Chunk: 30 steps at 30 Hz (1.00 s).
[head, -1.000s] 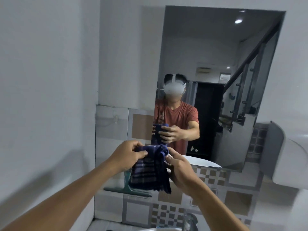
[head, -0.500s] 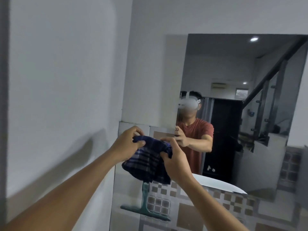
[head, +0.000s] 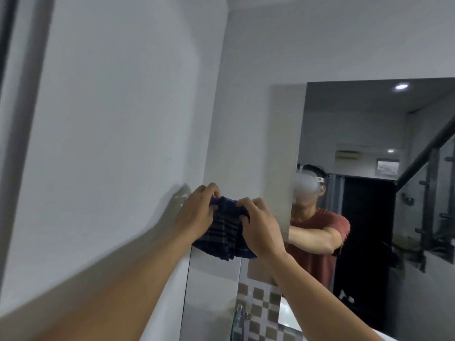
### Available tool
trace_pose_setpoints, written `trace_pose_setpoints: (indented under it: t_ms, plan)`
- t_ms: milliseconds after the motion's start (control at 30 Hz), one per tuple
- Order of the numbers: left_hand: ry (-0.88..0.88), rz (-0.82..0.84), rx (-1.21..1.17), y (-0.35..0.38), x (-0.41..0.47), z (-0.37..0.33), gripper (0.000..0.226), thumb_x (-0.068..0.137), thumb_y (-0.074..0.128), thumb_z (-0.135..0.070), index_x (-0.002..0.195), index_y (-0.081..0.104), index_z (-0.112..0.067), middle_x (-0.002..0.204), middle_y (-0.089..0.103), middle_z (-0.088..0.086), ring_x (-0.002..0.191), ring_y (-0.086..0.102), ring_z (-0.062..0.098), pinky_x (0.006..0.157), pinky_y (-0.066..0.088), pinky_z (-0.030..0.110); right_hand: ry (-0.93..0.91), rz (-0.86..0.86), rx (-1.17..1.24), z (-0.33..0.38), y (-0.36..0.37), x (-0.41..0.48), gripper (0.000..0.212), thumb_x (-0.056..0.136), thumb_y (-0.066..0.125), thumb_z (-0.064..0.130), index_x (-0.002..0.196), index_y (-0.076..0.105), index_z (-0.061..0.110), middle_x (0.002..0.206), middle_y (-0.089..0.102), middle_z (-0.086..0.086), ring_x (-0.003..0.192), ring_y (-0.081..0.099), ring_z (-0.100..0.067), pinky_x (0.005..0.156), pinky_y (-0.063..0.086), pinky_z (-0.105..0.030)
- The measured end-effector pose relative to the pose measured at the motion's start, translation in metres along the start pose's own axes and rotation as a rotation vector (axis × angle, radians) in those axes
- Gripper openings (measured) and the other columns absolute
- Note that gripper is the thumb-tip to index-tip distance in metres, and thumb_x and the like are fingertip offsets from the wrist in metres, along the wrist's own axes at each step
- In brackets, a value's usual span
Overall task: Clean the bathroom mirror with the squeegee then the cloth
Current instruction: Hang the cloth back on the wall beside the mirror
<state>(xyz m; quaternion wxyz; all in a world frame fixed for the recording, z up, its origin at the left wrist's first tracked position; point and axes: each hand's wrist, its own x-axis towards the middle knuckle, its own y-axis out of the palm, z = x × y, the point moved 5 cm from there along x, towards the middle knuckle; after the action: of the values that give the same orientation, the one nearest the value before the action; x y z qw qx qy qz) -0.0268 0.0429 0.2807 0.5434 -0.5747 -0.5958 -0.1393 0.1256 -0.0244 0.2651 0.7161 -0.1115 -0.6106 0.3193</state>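
Note:
A dark blue plaid cloth (head: pixel 225 236) hangs bunched between both hands, in front of the wall just left of the mirror (head: pixel 369 143). My left hand (head: pixel 198 211) pinches its upper left edge. My right hand (head: pixel 259 228) grips its upper right edge, close to the mirror's left border. The mirror fills the right side and reflects a person in a red shirt with arms stretched forward. The squeegee is out of view.
A white wall (head: pixel 110 131) runs along the left and meets the mirror wall in a corner. Below the hands are checkered brown tiles (head: pixel 258 313) and a glass shelf edge with a metal bracket (head: pixel 238 318).
Both hands have risen with the cloth and shifted toward the mirror's left edge. The view has tilted up and left, so the squeegee on the tiles has dropped out of sight.

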Motion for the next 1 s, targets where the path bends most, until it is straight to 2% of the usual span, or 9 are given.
trace_pose_setpoints:
  t_ms: [133,333,433,567,633,700,800,900,1000]
  plan:
    - [0.034,0.123,0.186,0.022,0.0,0.007,0.023,0.094,0.049,-0.001,0.1,0.048,-0.024,0.105,0.05,-0.002,0.08,0.058,0.021,0.071,0.054,0.036,-0.106,0.072,-0.28,-0.002,0.02,0.005,0.035,0.099,0.055,0.015,0.132,0.05,0.027,0.125,0.047,-0.002,0.078,0.065,-0.025,0.067,0.061,-0.038]
    - [0.025,0.211,0.233,0.044,-0.006,0.03,0.03,0.098,0.05,-0.003,0.12,0.066,-0.017,0.12,0.053,0.0,0.093,0.06,0.019,0.085,0.055,0.032,-0.071,0.204,-0.381,-0.013,0.038,-0.001,0.033,0.097,0.056,0.01,0.127,0.059,0.024,0.117,0.046,-0.003,0.097,0.058,-0.023,0.071,0.057,-0.034]
    - [-0.008,0.264,0.262,0.048,-0.009,0.035,0.027,0.098,0.048,-0.003,0.109,0.069,-0.015,0.11,0.057,0.002,0.088,0.061,0.02,0.078,0.053,0.029,-0.031,0.297,-0.346,-0.015,0.043,0.001,0.034,0.096,0.052,0.009,0.125,0.06,0.023,0.119,0.049,-0.004,0.092,0.061,-0.025,0.069,0.051,-0.033]
    - [-0.089,0.358,0.278,0.05,-0.015,0.038,0.027,0.093,0.045,0.002,0.098,0.069,-0.01,0.093,0.066,0.004,0.081,0.063,0.02,0.063,0.047,0.024,0.02,0.404,-0.341,-0.018,0.047,0.004,0.028,0.094,0.053,0.015,0.118,0.065,0.022,0.113,0.056,-0.003,0.086,0.064,-0.025,0.071,0.054,-0.034]
    - [-0.095,0.375,0.291,0.048,-0.016,0.034,0.03,0.092,0.045,0.004,0.101,0.07,-0.009,0.099,0.068,0.006,0.086,0.063,0.022,0.068,0.048,0.027,0.025,0.409,-0.331,-0.019,0.047,0.003,0.027,0.094,0.052,0.015,0.117,0.066,0.022,0.112,0.056,-0.002,0.088,0.062,-0.024,0.07,0.053,-0.034]
    - [-0.074,0.312,0.33,0.041,-0.016,0.031,0.031,0.093,0.045,0.001,0.099,0.072,-0.013,0.105,0.068,0.004,0.086,0.06,0.02,0.07,0.048,0.03,0.019,0.367,-0.277,-0.018,0.043,0.0,0.032,0.095,0.047,0.016,0.119,0.066,0.023,0.116,0.056,-0.001,0.094,0.06,-0.023,0.076,0.054,-0.036]
    - [-0.064,0.243,0.166,0.041,-0.019,0.034,0.03,0.098,0.047,-0.011,0.113,0.071,-0.022,0.113,0.069,-0.003,0.095,0.063,0.018,0.084,0.054,0.033,0.0,0.281,-0.139,-0.015,0.034,-0.006,0.039,0.096,0.041,0.018,0.126,0.066,0.023,0.126,0.061,0.004,0.109,0.057,-0.019,0.088,0.052,-0.035]
    - [-0.072,0.277,0.038,0.047,-0.03,0.035,0.033,0.097,0.051,-0.017,0.125,0.064,-0.029,0.116,0.07,-0.006,0.102,0.065,0.015,0.092,0.054,0.035,-0.012,0.291,-0.056,-0.016,0.037,-0.011,0.027,0.097,0.05,0.028,0.118,0.068,0.026,0.114,0.069,0.005,0.101,0.059,-0.018,0.084,0.051,-0.035]
    - [-0.07,0.293,0.002,0.048,-0.036,0.036,0.041,0.096,0.055,-0.015,0.134,0.059,-0.03,0.123,0.067,-0.008,0.109,0.064,0.013,0.094,0.051,0.028,0.009,0.327,0.009,-0.018,0.044,-0.015,0.021,0.094,0.058,0.028,0.113,0.068,0.028,0.106,0.072,0.005,0.095,0.061,-0.019,0.079,0.048,-0.033]
